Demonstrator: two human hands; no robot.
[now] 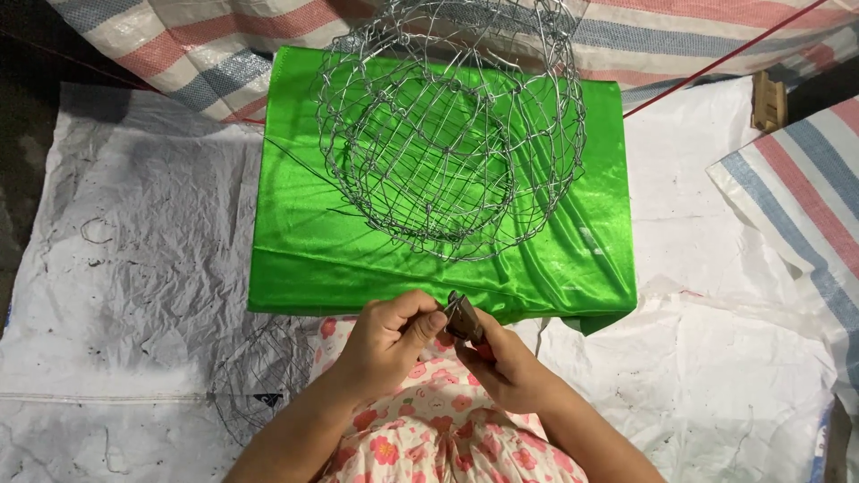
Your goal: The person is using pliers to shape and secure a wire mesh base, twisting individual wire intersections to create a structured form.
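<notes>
Head view: your left hand (385, 340) and right hand (506, 367) meet over your flowered lap, fingers of both clenched on small pliers (463, 317), their dark jaws poking up between your thumbs. Just beyond them, the green satin cloth (304, 241) covers a low block; a round wire-mesh basket (452, 134) sits tilted on it, nothing inside. White crumpled sheeting (134, 233) around. Another dark wire frame (259, 376) lies by your left forearm. Striped tarp (805, 179) right

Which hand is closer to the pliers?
Right. The right hand holds the pliers; the left hand sits just left of them, fingertips almost touching the tip.
</notes>
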